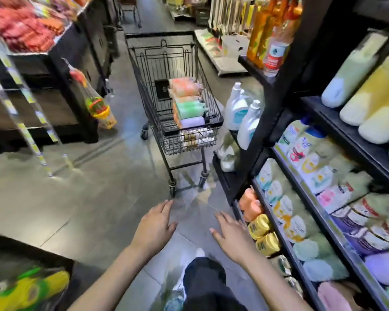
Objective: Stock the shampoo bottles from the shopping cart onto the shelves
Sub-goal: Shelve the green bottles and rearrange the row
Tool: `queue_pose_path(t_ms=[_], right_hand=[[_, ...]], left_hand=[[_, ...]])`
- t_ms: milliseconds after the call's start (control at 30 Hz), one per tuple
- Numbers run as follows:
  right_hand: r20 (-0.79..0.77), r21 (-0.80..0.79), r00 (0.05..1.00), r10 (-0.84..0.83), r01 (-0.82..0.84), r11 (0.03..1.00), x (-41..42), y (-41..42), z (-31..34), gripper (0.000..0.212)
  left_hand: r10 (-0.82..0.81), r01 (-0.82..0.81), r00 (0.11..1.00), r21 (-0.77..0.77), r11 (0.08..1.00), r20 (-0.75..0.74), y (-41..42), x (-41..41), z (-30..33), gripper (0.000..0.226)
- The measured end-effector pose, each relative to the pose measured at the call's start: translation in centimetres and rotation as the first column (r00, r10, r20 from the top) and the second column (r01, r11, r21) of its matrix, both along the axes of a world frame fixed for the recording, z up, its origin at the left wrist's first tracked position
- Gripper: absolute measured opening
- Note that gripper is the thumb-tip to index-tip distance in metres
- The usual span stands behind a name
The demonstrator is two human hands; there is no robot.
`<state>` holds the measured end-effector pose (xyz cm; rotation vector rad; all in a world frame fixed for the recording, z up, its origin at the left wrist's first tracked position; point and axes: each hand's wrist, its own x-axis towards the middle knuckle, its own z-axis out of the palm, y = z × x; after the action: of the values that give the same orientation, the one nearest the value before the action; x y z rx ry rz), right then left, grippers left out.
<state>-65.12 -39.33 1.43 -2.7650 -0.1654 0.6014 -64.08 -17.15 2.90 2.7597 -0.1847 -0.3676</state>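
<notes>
The shampoo bottles [188,104] lie on their sides in a stack inside the shopping cart [174,90], orange and green ones on top and a lilac one [192,121] at the near end by the cart's black rim. More pale packages show through the wire lower in the basket, though blur makes it hard to tell what they are. The cart stands in the aisle ahead of the person, just beside the end of the shelves [337,171] on the right, with its wheels on the grey tiled floor [88,198].

Both hands are held out low over the floor, well short of the cart, and hold nothing. The left hand [154,223] is spread with straight fingers, palm down. The right hand [230,234] is likewise flat and released, its fingers near the orange and gold bottles [256,218] at the end of a lower shelf; I cannot tell whether it touches them.

The shelves on the right carry rows of bottles in white, yellow, green, purple and pink. Two large white jugs [243,113] stand on the end rack beside the cart. On the left, a dark stand [54,70] bears red and orange goods. A dark trouser leg and a white shoe [199,253] show below the hands.
</notes>
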Motion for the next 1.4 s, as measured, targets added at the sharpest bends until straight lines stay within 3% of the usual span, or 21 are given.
queue_pose_path(t_ms=[267, 467, 567, 733, 1167, 1300, 1400], right_hand=[[-0.058, 0.006, 0.996, 0.065, -0.064, 0.998, 16.0, 6.4, -1.3, 0.050], [-0.076, 0.087, 0.997, 0.009, -0.002, 0.996, 29.4, 9.9, -0.4, 0.052], [-0.067, 0.076, 0.998, -0.011, 0.016, 0.997, 35.0, 10.8, -0.8, 0.047], [-0.121, 0.033, 0.990, -0.074, 0.079, 0.996, 41.3, 11.7, -2.5, 0.044], [-0.234, -0.058, 0.887, -0.397, 0.395, 0.917, 56.1, 13.0, -6.3, 0.050], [-0.266, 0.025, 0.810, -0.523, 0.548, 0.836, 60.4, 14.0, -8.4, 0.048], [-0.346, 0.055, 0.709, -0.615, 0.669, 0.741, 63.3, 14.7, -10.8, 0.061]], left_hand=[[0.091, -0.091, 0.993, 0.010, 0.996, -0.080, 6.2, 14.5, -1.2, 0.062], [0.049, -0.045, 0.994, 0.046, 0.998, -0.098, 8.6, 28.3, 0.7, 0.061], [0.023, -0.020, 0.997, 0.051, 0.999, -0.069, 9.3, 34.2, 1.2, 0.057], [-0.077, 0.089, 0.986, 0.074, 0.993, -0.144, 9.9, 41.2, 0.0, 0.053], [-0.390, 0.418, 0.879, 0.052, 0.907, -0.273, 10.5, 62.1, -4.5, 0.041], [-0.478, 0.527, 0.814, 0.071, 0.847, -0.330, 10.2, 67.5, -6.7, 0.049], [-0.531, 0.594, 0.764, 0.078, 0.801, -0.367, 9.5, 70.0, -8.5, 0.052]])
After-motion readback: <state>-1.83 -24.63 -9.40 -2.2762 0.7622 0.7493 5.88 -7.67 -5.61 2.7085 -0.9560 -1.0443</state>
